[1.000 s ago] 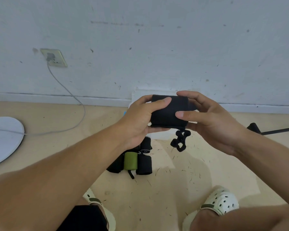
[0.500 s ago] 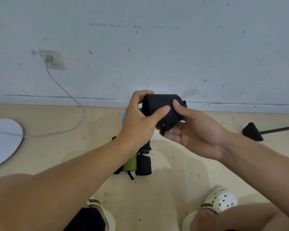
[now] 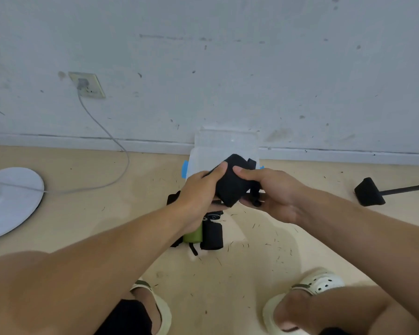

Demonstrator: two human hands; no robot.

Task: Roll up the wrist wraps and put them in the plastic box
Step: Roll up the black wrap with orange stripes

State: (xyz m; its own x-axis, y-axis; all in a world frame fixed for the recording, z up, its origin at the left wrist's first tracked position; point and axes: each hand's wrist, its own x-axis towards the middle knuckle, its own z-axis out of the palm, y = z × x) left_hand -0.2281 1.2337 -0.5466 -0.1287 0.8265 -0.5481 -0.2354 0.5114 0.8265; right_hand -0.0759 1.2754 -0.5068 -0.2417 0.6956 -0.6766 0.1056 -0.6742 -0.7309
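Plain home room: scuffed white wall [image 3: 228,68], wall socket [image 3: 87,85], beige floor [image 3: 252,274].

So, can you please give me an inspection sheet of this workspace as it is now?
Surface: beige floor, strewn with small dark specks.
Job's things: black wrist wrap, rolled, held in the air; clear plastic box with blue clips by the wall; green wrap and black wraps on the floor.
Clutter: white round base; black-tipped rod.
Grippers: left hand and right hand both grip the rolled wrap.
Cables: grey cable from the wall socket.
Surroundings: scuffed white wall; white sandals.
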